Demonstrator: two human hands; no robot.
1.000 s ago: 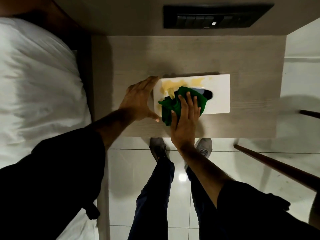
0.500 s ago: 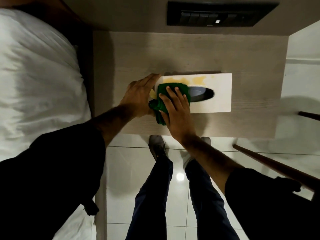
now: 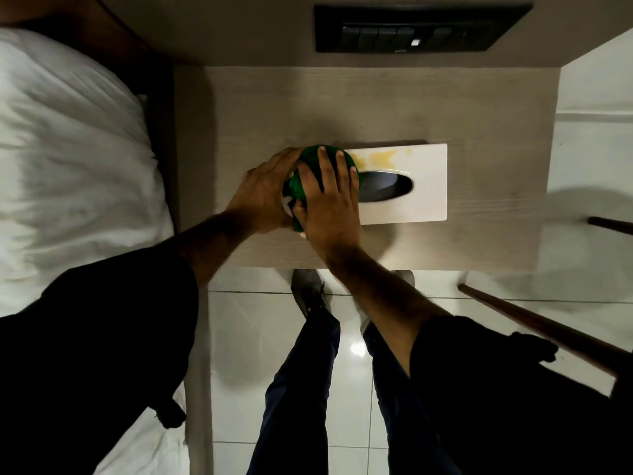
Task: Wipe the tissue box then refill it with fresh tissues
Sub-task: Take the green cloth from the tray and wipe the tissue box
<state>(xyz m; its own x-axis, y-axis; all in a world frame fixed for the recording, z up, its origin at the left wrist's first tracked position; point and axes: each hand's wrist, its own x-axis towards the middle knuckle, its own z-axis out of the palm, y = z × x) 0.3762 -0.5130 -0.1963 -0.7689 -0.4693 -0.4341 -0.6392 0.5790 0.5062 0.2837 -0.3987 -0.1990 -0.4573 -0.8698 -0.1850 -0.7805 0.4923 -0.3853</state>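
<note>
A white tissue box (image 3: 424, 186) lies flat on the wooden bedside table (image 3: 359, 104). Its dark oval slot (image 3: 387, 182) shows no tissue, and a yellow stain (image 3: 380, 156) marks the far edge of its top. My right hand (image 3: 329, 204) presses a green cloth (image 3: 308, 166) flat on the box's left end. My left hand (image 3: 263, 193) is cupped against that same left end, touching the cloth's edge and covering the box's corner.
A bed with white bedding (image 3: 68, 159) lies close on the left. A black switch panel (image 3: 418, 29) is on the wall behind the table. A brown chair leg (image 3: 534, 323) slants at the lower right. My feet stand on glossy white floor tiles (image 3: 246, 354).
My right hand has slid the green cloth leftward along the box top, from beside the slot to the left end. Less yellow stain shows. My left hand stays at the box's end.
</note>
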